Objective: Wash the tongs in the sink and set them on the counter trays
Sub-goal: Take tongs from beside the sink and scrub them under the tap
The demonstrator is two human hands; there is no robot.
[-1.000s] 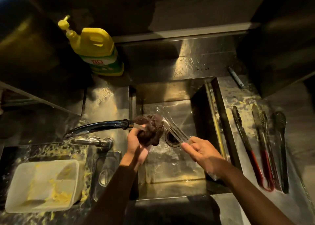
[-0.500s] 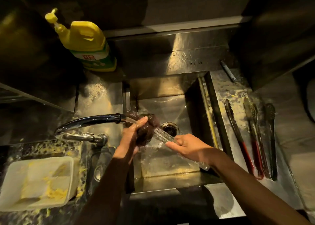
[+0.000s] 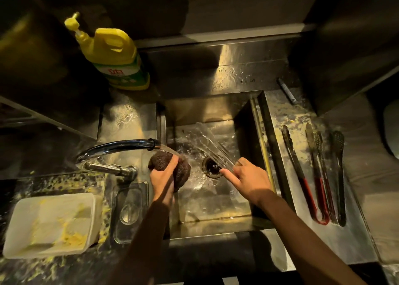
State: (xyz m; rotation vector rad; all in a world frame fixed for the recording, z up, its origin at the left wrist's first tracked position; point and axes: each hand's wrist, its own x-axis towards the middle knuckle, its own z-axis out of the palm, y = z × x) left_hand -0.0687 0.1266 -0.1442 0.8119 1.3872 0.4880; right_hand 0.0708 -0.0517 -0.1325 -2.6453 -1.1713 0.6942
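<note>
Dim steel counter, wet and flecked with yellow scraps, surrounds the sink [image 3: 203, 110], which I take as my reference. Over the sink's left edge the faucet [image 3: 121, 147] pours onto a dark scrubber [image 3: 183, 172]. My view shows the left hand [image 3: 163, 179] curled tight round that scrubber, just inside the sink's left wall. The right hand [image 3: 248, 178] sits over the sink's right half, its fingers closed on the handle end of the tongs [image 3: 212, 147], with one finger lying straight toward the drain [image 3: 212, 168]. The tongs are smeared by motion. Their long axis runs diagonally from that hand across the drain, tips pointing at the sink's far left corner. Half a second ago the scrubber was pressed against them under the spout. Now they are apart, the tips swung toward the far wall. Right of the sink, other tongs [image 3: 315, 168] lie side by side on a tray [image 3: 356, 230], red handles nearest me.
</note>
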